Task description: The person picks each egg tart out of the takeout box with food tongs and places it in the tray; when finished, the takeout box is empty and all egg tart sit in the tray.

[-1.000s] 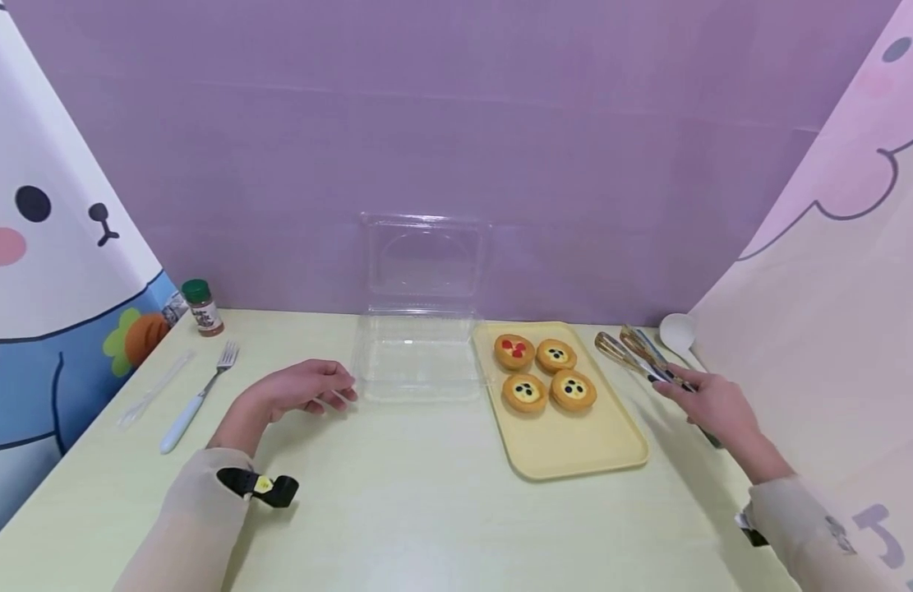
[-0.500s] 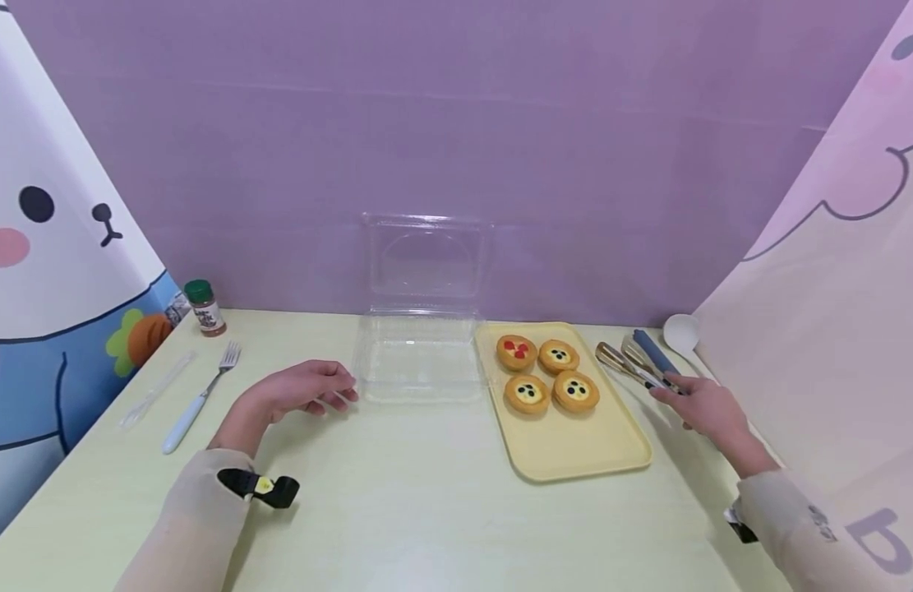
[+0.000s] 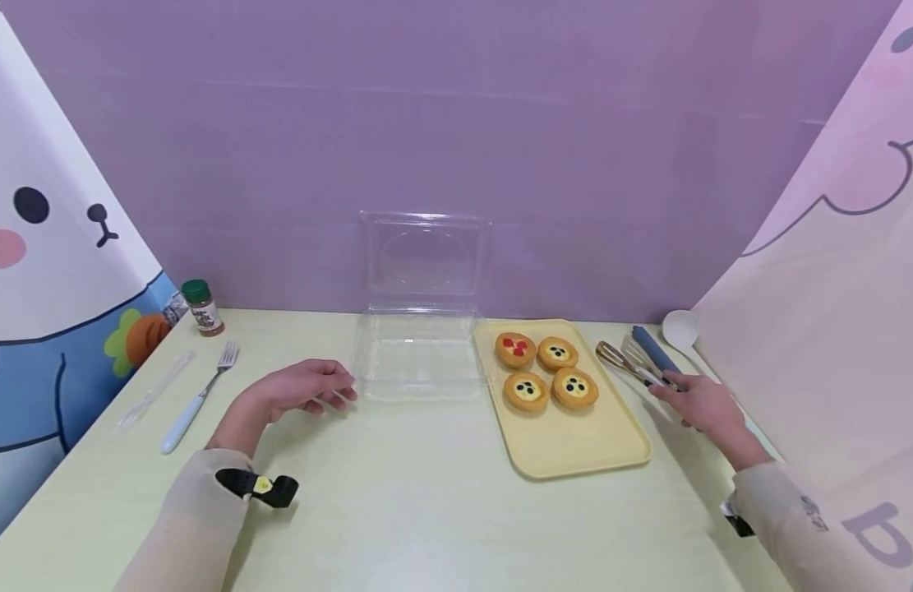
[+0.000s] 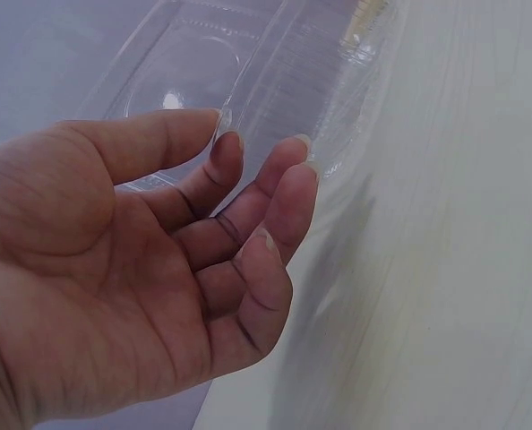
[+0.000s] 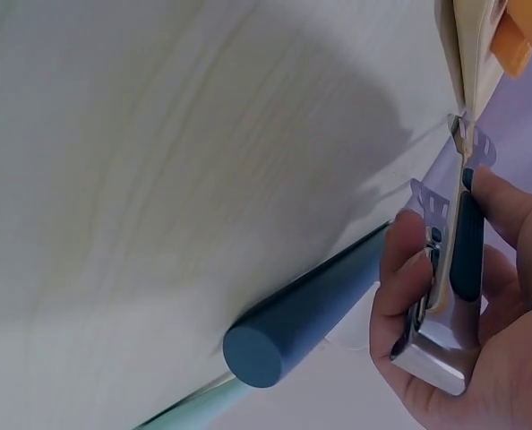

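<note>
Since a second ago, tongs point(image 3: 634, 362) sink deskward in my gripping right hand point(image 3: 698, 401), tips pointing left at the tarts point(image 3: 548, 372); left hand point(image 3: 297, 389) rests relaxed beside the box point(image 3: 419, 353).

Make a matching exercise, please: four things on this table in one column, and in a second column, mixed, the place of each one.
Things:
1. tongs
2. fork
3. tarts
4. clear box

Places:
A. on the yellow tray
B. gripped by the right hand
C. just beyond the left hand
D. near the table's left edge

Pairs: 1-B, 2-D, 3-A, 4-C
</note>
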Motion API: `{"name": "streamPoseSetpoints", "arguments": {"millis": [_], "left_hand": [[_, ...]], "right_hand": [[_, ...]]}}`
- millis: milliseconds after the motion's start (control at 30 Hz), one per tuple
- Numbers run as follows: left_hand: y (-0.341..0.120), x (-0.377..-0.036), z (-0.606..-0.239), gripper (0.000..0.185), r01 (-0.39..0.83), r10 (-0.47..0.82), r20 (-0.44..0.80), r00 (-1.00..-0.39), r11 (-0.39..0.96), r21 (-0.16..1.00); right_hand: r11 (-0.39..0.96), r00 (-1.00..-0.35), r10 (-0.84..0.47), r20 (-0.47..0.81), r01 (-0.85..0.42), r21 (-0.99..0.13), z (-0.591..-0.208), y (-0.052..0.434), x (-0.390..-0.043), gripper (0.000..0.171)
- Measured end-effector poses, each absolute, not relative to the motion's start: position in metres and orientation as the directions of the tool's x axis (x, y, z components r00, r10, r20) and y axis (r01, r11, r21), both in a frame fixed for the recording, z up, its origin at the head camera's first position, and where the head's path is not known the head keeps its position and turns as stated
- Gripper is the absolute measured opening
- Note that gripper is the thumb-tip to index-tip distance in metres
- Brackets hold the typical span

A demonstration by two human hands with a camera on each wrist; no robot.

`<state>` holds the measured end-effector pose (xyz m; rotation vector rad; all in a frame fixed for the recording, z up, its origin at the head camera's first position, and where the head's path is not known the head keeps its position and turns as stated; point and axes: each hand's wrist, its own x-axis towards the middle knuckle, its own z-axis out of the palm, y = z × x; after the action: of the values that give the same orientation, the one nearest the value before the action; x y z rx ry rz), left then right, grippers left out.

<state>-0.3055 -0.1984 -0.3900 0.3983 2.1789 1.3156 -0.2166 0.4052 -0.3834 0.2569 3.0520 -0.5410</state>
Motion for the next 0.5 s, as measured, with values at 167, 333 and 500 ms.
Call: {"name": "streamPoseSetpoints", "arguments": {"millis": [167, 333, 500], "left_hand": [[-0.1990, -0.3059, -0.3906, 0.033, -0.030, 0.515, -0.305, -0.801, 0.475, 0.880], [-0.1991, -0.3062, -0.3907, 0.032, -0.035, 0.515, -0.304, -0.801, 0.467, 0.884], [-0.1993, -0.3054, -0.3900, 0.032, -0.035, 0.517, -0.301, -0.801, 0.463, 0.886]], "right_hand": [[0.925, -0.985, 0.159, -0.072, 0.174, -0.339, -0.3850, 0.4056, -0.2169, 0.077], [0.928, -0.986, 0.152, -0.068, 0.166, -0.335, -0.3848, 0.4050, -0.2170, 0.075], [0.945, -0.988, 0.145, -0.060, 0.156, -0.287, -0.3869, 0.4054, -0.2169, 0.074]]}}
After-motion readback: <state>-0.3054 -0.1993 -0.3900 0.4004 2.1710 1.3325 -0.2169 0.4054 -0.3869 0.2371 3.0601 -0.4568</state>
